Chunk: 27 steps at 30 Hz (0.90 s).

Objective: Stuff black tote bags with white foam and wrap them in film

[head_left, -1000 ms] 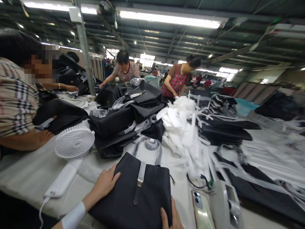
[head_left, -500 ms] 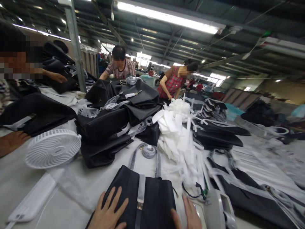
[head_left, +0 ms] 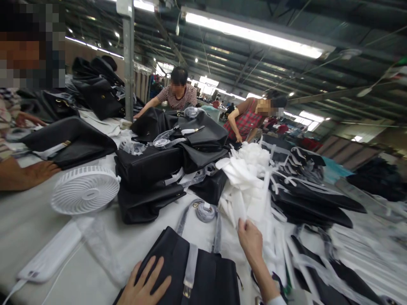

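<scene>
A black handbag [head_left: 210, 273] lies in front of me, with a wrapped strip and a metal clasp down its middle. Its wrapped handle and a coiled strap [head_left: 205, 212] stretch out beyond its top edge. My left hand [head_left: 148, 279] rests on the bag's left side, fingers spread. Farther out, my right hand [head_left: 251, 239] has its fingers closed at the edge of a heap of white foam strips [head_left: 244, 178], pinching one of them.
A white fan [head_left: 85, 190] stands at the left, its cable trailing. Black bags [head_left: 149, 165] are piled behind it, and more bags [head_left: 311, 199] are stacked at the right. A co-worker's hand [head_left: 41, 171] rests at far left; two other people stand across the table.
My right hand has left the bag's right side and reached forward to the white strips. My left hand stays on the bag. The view has shifted left.
</scene>
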{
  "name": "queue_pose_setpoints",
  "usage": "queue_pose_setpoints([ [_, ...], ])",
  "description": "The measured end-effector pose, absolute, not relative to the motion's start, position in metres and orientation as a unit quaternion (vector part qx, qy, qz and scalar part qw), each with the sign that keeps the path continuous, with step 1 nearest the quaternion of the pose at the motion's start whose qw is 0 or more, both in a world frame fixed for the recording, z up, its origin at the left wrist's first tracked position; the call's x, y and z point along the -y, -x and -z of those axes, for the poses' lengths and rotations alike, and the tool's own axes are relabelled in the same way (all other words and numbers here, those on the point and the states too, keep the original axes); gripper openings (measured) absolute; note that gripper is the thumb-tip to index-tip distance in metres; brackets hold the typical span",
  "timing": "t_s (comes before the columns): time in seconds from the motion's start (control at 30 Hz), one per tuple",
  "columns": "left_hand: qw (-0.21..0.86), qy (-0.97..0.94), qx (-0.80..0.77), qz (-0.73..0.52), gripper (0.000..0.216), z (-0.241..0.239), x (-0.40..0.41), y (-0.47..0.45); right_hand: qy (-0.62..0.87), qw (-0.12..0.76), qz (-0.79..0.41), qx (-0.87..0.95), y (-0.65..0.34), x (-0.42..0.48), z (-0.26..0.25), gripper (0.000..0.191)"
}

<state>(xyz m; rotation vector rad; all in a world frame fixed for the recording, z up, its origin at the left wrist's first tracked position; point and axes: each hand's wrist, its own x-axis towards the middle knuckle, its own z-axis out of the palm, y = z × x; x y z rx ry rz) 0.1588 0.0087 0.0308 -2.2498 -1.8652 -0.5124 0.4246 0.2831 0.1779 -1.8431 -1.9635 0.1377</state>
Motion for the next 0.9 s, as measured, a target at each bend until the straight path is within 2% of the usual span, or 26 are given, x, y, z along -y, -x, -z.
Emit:
queue_pose_setpoints([
  [0.07,0.054,0.753,0.635,0.165,0.068,-0.044,-0.005,-0.162,0.651,0.274,-0.213,0.675,-0.427,-0.247,-0.178,0.037],
  [0.17,0.010,0.746,0.645,0.167,0.065,-0.063,0.000,-0.165,0.562,0.350,-0.563,0.495,-0.419,-0.185,-0.179,0.038],
  [0.23,-0.021,0.738,0.649,0.182,0.057,-0.076,0.003,-0.164,0.517,0.355,-0.659,0.415,-0.408,-0.147,-0.177,0.039],
  [0.3,-0.070,0.718,0.656,0.222,0.052,-0.087,0.005,-0.164,0.503,0.343,-0.669,0.426,-0.393,-0.117,-0.172,0.037],
  [0.47,-0.297,0.532,0.636,0.473,0.066,-0.110,0.005,-0.170,0.427,0.252,-0.660,0.564,-0.352,-0.073,-0.153,0.042],
  [0.57,-0.427,0.372,0.566,0.600,0.054,-0.121,0.001,-0.166,0.346,0.153,-0.627,0.681,-0.330,-0.064,-0.145,0.038],
  [0.63,-0.433,0.310,0.555,0.639,0.042,-0.130,0.001,-0.151,0.301,0.112,-0.549,0.772,-0.317,-0.071,-0.143,0.037],
  [0.7,-0.394,0.302,0.568,0.657,0.041,-0.139,0.003,-0.124,0.252,0.099,-0.424,0.864,-0.303,-0.088,-0.143,0.041],
  [0.83,-0.341,0.357,0.617,0.613,0.046,-0.148,0.009,-0.066,0.113,0.033,-0.142,0.983,-0.266,-0.133,-0.142,0.076],
  [0.9,-0.351,0.375,0.642,0.570,0.042,-0.146,0.009,-0.051,0.054,-0.015,-0.062,0.997,-0.246,-0.150,-0.139,0.089],
])
